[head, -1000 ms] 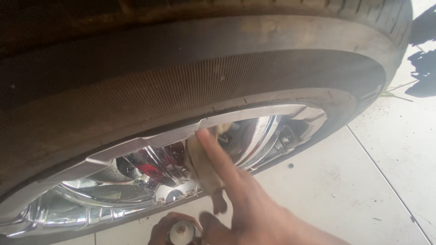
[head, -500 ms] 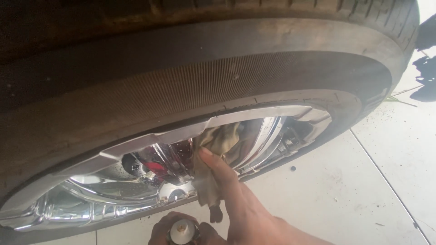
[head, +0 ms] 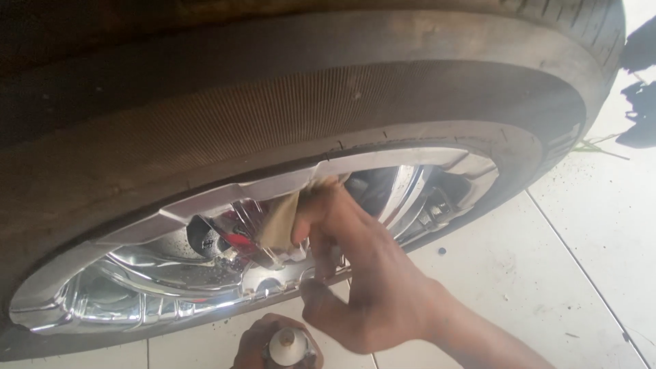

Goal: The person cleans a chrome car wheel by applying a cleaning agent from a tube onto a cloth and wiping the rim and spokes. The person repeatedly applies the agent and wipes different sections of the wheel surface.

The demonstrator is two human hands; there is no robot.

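A big black tyre [head: 287, 102] on a shiny chrome rim [head: 171, 287] fills the view, seen from close above. My right hand [head: 362, 273] reaches into the rim and pinches a small beige cloth [head: 280, 222] against the chrome near a red part [head: 229, 239] inside the wheel. My left hand [head: 266, 345] is at the bottom edge, curled around a small bottle with a pale nozzle [head: 287, 340] pointing up.
The wheel rests on pale floor tiles [head: 533, 273] with dark grout lines. A dark shadow [head: 639, 89] falls on the floor at the upper right, beside some thin green stalks [head: 594, 145]. Small dark specks lie on the tiles.
My right hand has pushed further up and into the rim, from one pointing finger to bent fingers pinching the cloth on the chrome. My left hand stays low with the bottle.
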